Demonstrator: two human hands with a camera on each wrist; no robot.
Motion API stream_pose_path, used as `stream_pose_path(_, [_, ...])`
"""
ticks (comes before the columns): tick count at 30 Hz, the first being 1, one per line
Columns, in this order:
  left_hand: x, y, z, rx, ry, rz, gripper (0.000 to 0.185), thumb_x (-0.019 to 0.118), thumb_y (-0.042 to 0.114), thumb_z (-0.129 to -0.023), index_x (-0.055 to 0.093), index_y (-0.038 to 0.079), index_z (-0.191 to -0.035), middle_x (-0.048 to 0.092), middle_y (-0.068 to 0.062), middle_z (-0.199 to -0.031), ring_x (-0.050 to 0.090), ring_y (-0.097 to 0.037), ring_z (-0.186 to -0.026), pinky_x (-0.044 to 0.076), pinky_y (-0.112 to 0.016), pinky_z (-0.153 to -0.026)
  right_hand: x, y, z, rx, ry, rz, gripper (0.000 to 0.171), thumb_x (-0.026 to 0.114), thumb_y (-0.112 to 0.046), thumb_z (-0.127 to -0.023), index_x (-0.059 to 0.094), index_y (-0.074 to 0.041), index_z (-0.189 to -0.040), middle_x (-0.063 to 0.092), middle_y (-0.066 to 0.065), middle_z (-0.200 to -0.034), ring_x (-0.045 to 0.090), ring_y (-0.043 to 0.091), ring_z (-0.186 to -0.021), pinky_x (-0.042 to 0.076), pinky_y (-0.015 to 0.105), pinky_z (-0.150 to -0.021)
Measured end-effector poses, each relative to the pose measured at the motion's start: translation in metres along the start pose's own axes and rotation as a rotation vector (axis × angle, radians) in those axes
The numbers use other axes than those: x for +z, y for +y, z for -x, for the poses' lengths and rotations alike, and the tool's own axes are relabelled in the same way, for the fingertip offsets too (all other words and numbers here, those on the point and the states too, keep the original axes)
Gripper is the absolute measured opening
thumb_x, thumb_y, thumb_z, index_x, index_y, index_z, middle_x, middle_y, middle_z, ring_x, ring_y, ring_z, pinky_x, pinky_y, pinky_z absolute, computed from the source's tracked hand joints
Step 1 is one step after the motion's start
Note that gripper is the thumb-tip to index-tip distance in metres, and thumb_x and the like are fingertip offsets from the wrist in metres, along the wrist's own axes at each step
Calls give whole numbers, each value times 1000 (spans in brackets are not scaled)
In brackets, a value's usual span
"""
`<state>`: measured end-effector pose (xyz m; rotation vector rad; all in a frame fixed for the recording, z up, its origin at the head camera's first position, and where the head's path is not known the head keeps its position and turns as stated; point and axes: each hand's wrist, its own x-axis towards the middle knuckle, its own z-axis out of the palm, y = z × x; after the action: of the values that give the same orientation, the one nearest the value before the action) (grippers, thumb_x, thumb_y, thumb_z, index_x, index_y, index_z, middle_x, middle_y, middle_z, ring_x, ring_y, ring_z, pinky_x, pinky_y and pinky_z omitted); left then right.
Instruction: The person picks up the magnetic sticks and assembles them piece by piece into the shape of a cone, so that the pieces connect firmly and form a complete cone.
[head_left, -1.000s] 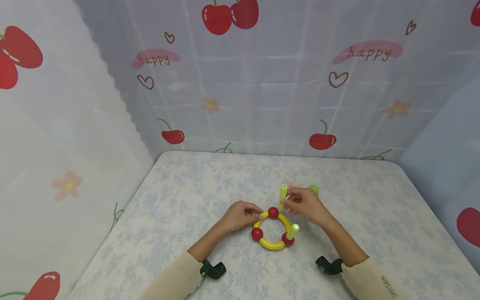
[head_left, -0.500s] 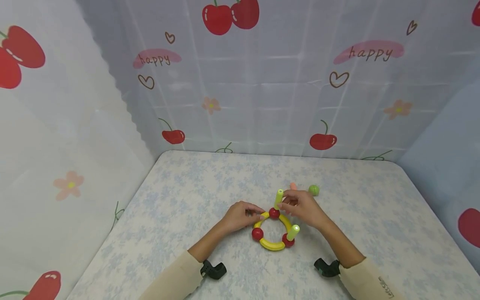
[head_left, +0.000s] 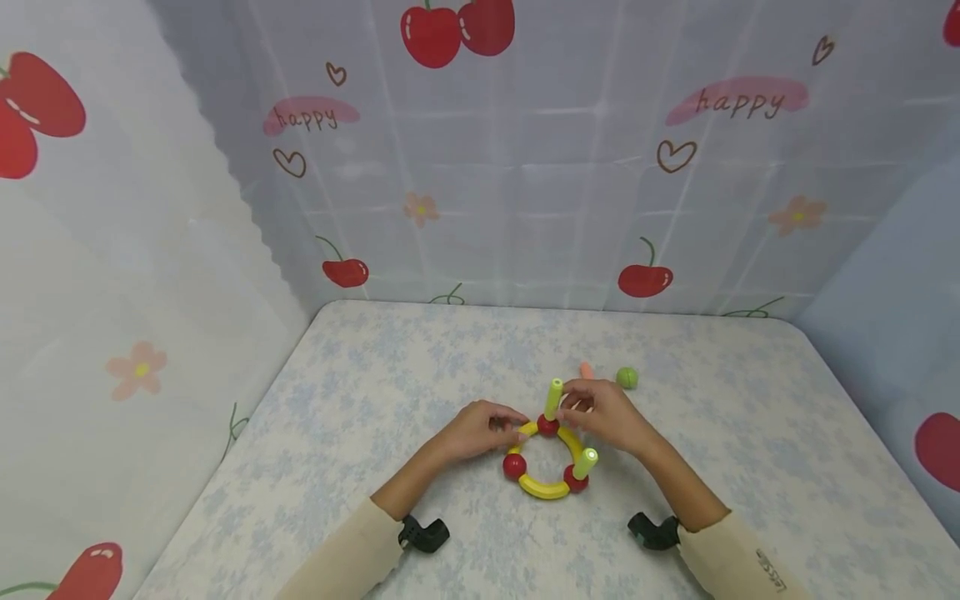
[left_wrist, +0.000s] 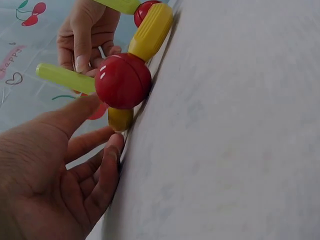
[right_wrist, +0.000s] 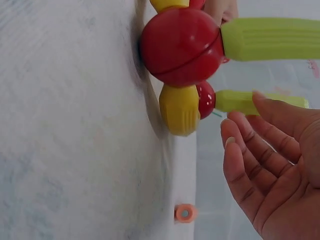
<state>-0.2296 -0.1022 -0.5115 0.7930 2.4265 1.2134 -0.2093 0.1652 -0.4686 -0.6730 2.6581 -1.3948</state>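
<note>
You are building a toy ring [head_left: 545, 462] on the desk [head_left: 375, 400], and right now you are standing a green stick [head_left: 552, 398] up on the far red ball [head_left: 547, 427]. The ring lies flat near the middle of the desk, made of yellow curved pieces [head_left: 543, 488] and red balls. Another green stick [head_left: 586, 463] already stands on the red ball at the near right.

Your right hand [head_left: 603, 415] is at the green stick on the far ball. From above, its fingertips look like they are on the stick. In the right wrist view the fingers look loose and a little apart from it, so I cannot tell if you are pinching it.

Your left hand [head_left: 480, 429] rests on the desk with its fingers bent, touching the left side of the ring and keeping it from sliding.

I think the next move needs a gentle touch: let go softly so the stick stays up. The near left red ball [head_left: 513, 467] has no stick. A small orange piece [head_left: 586, 371] and a green ball [head_left: 627, 378] lie just behind your right hand.
</note>
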Motion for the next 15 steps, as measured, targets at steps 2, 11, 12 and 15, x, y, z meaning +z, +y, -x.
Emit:
stream_pose_path(2, [-4,2,2,0,-54,-10,39,77,34,-92,73,14,-125,68,8,-82,52,-6,-58,42,-20,-53,-1,2,1,13,-3,16,21,78,-8,-89,73,-6,-110,71,0,-89,66,15,-78,57,28,-66])
stream_pose_path(11, [-23,24,15,10,-285,-184,80,85,40,-84,51,12,-151,61,3,-107,56,-7,-76,48,-21,-68,-5,11,0,66,-88,-25,23,73,-2,-91,72,-1,-114,72,10,-103,64,22,-90,56,28,-72])
stream_pose_path(12, [-23,26,16,11,-300,-200,83,86,40,-82,49,13,-152,60,3,-109,55,-7,-76,48,-21,-68,-5,12,1,73,-103,-34,24,73,-2,-91,72,-1,-115,72,11,-106,64,23,-92,56,29,-72])
stream_pose_path(15, [-22,30,18,0,-312,-246,90,88,40,-79,46,15,-154,57,4,-109,53,-7,-74,47,-20,-66,-4,16,1,87,-149,-69,28,71,0,-91,70,0,-119,71,14,-113,64,25,-94,56,30,-73])
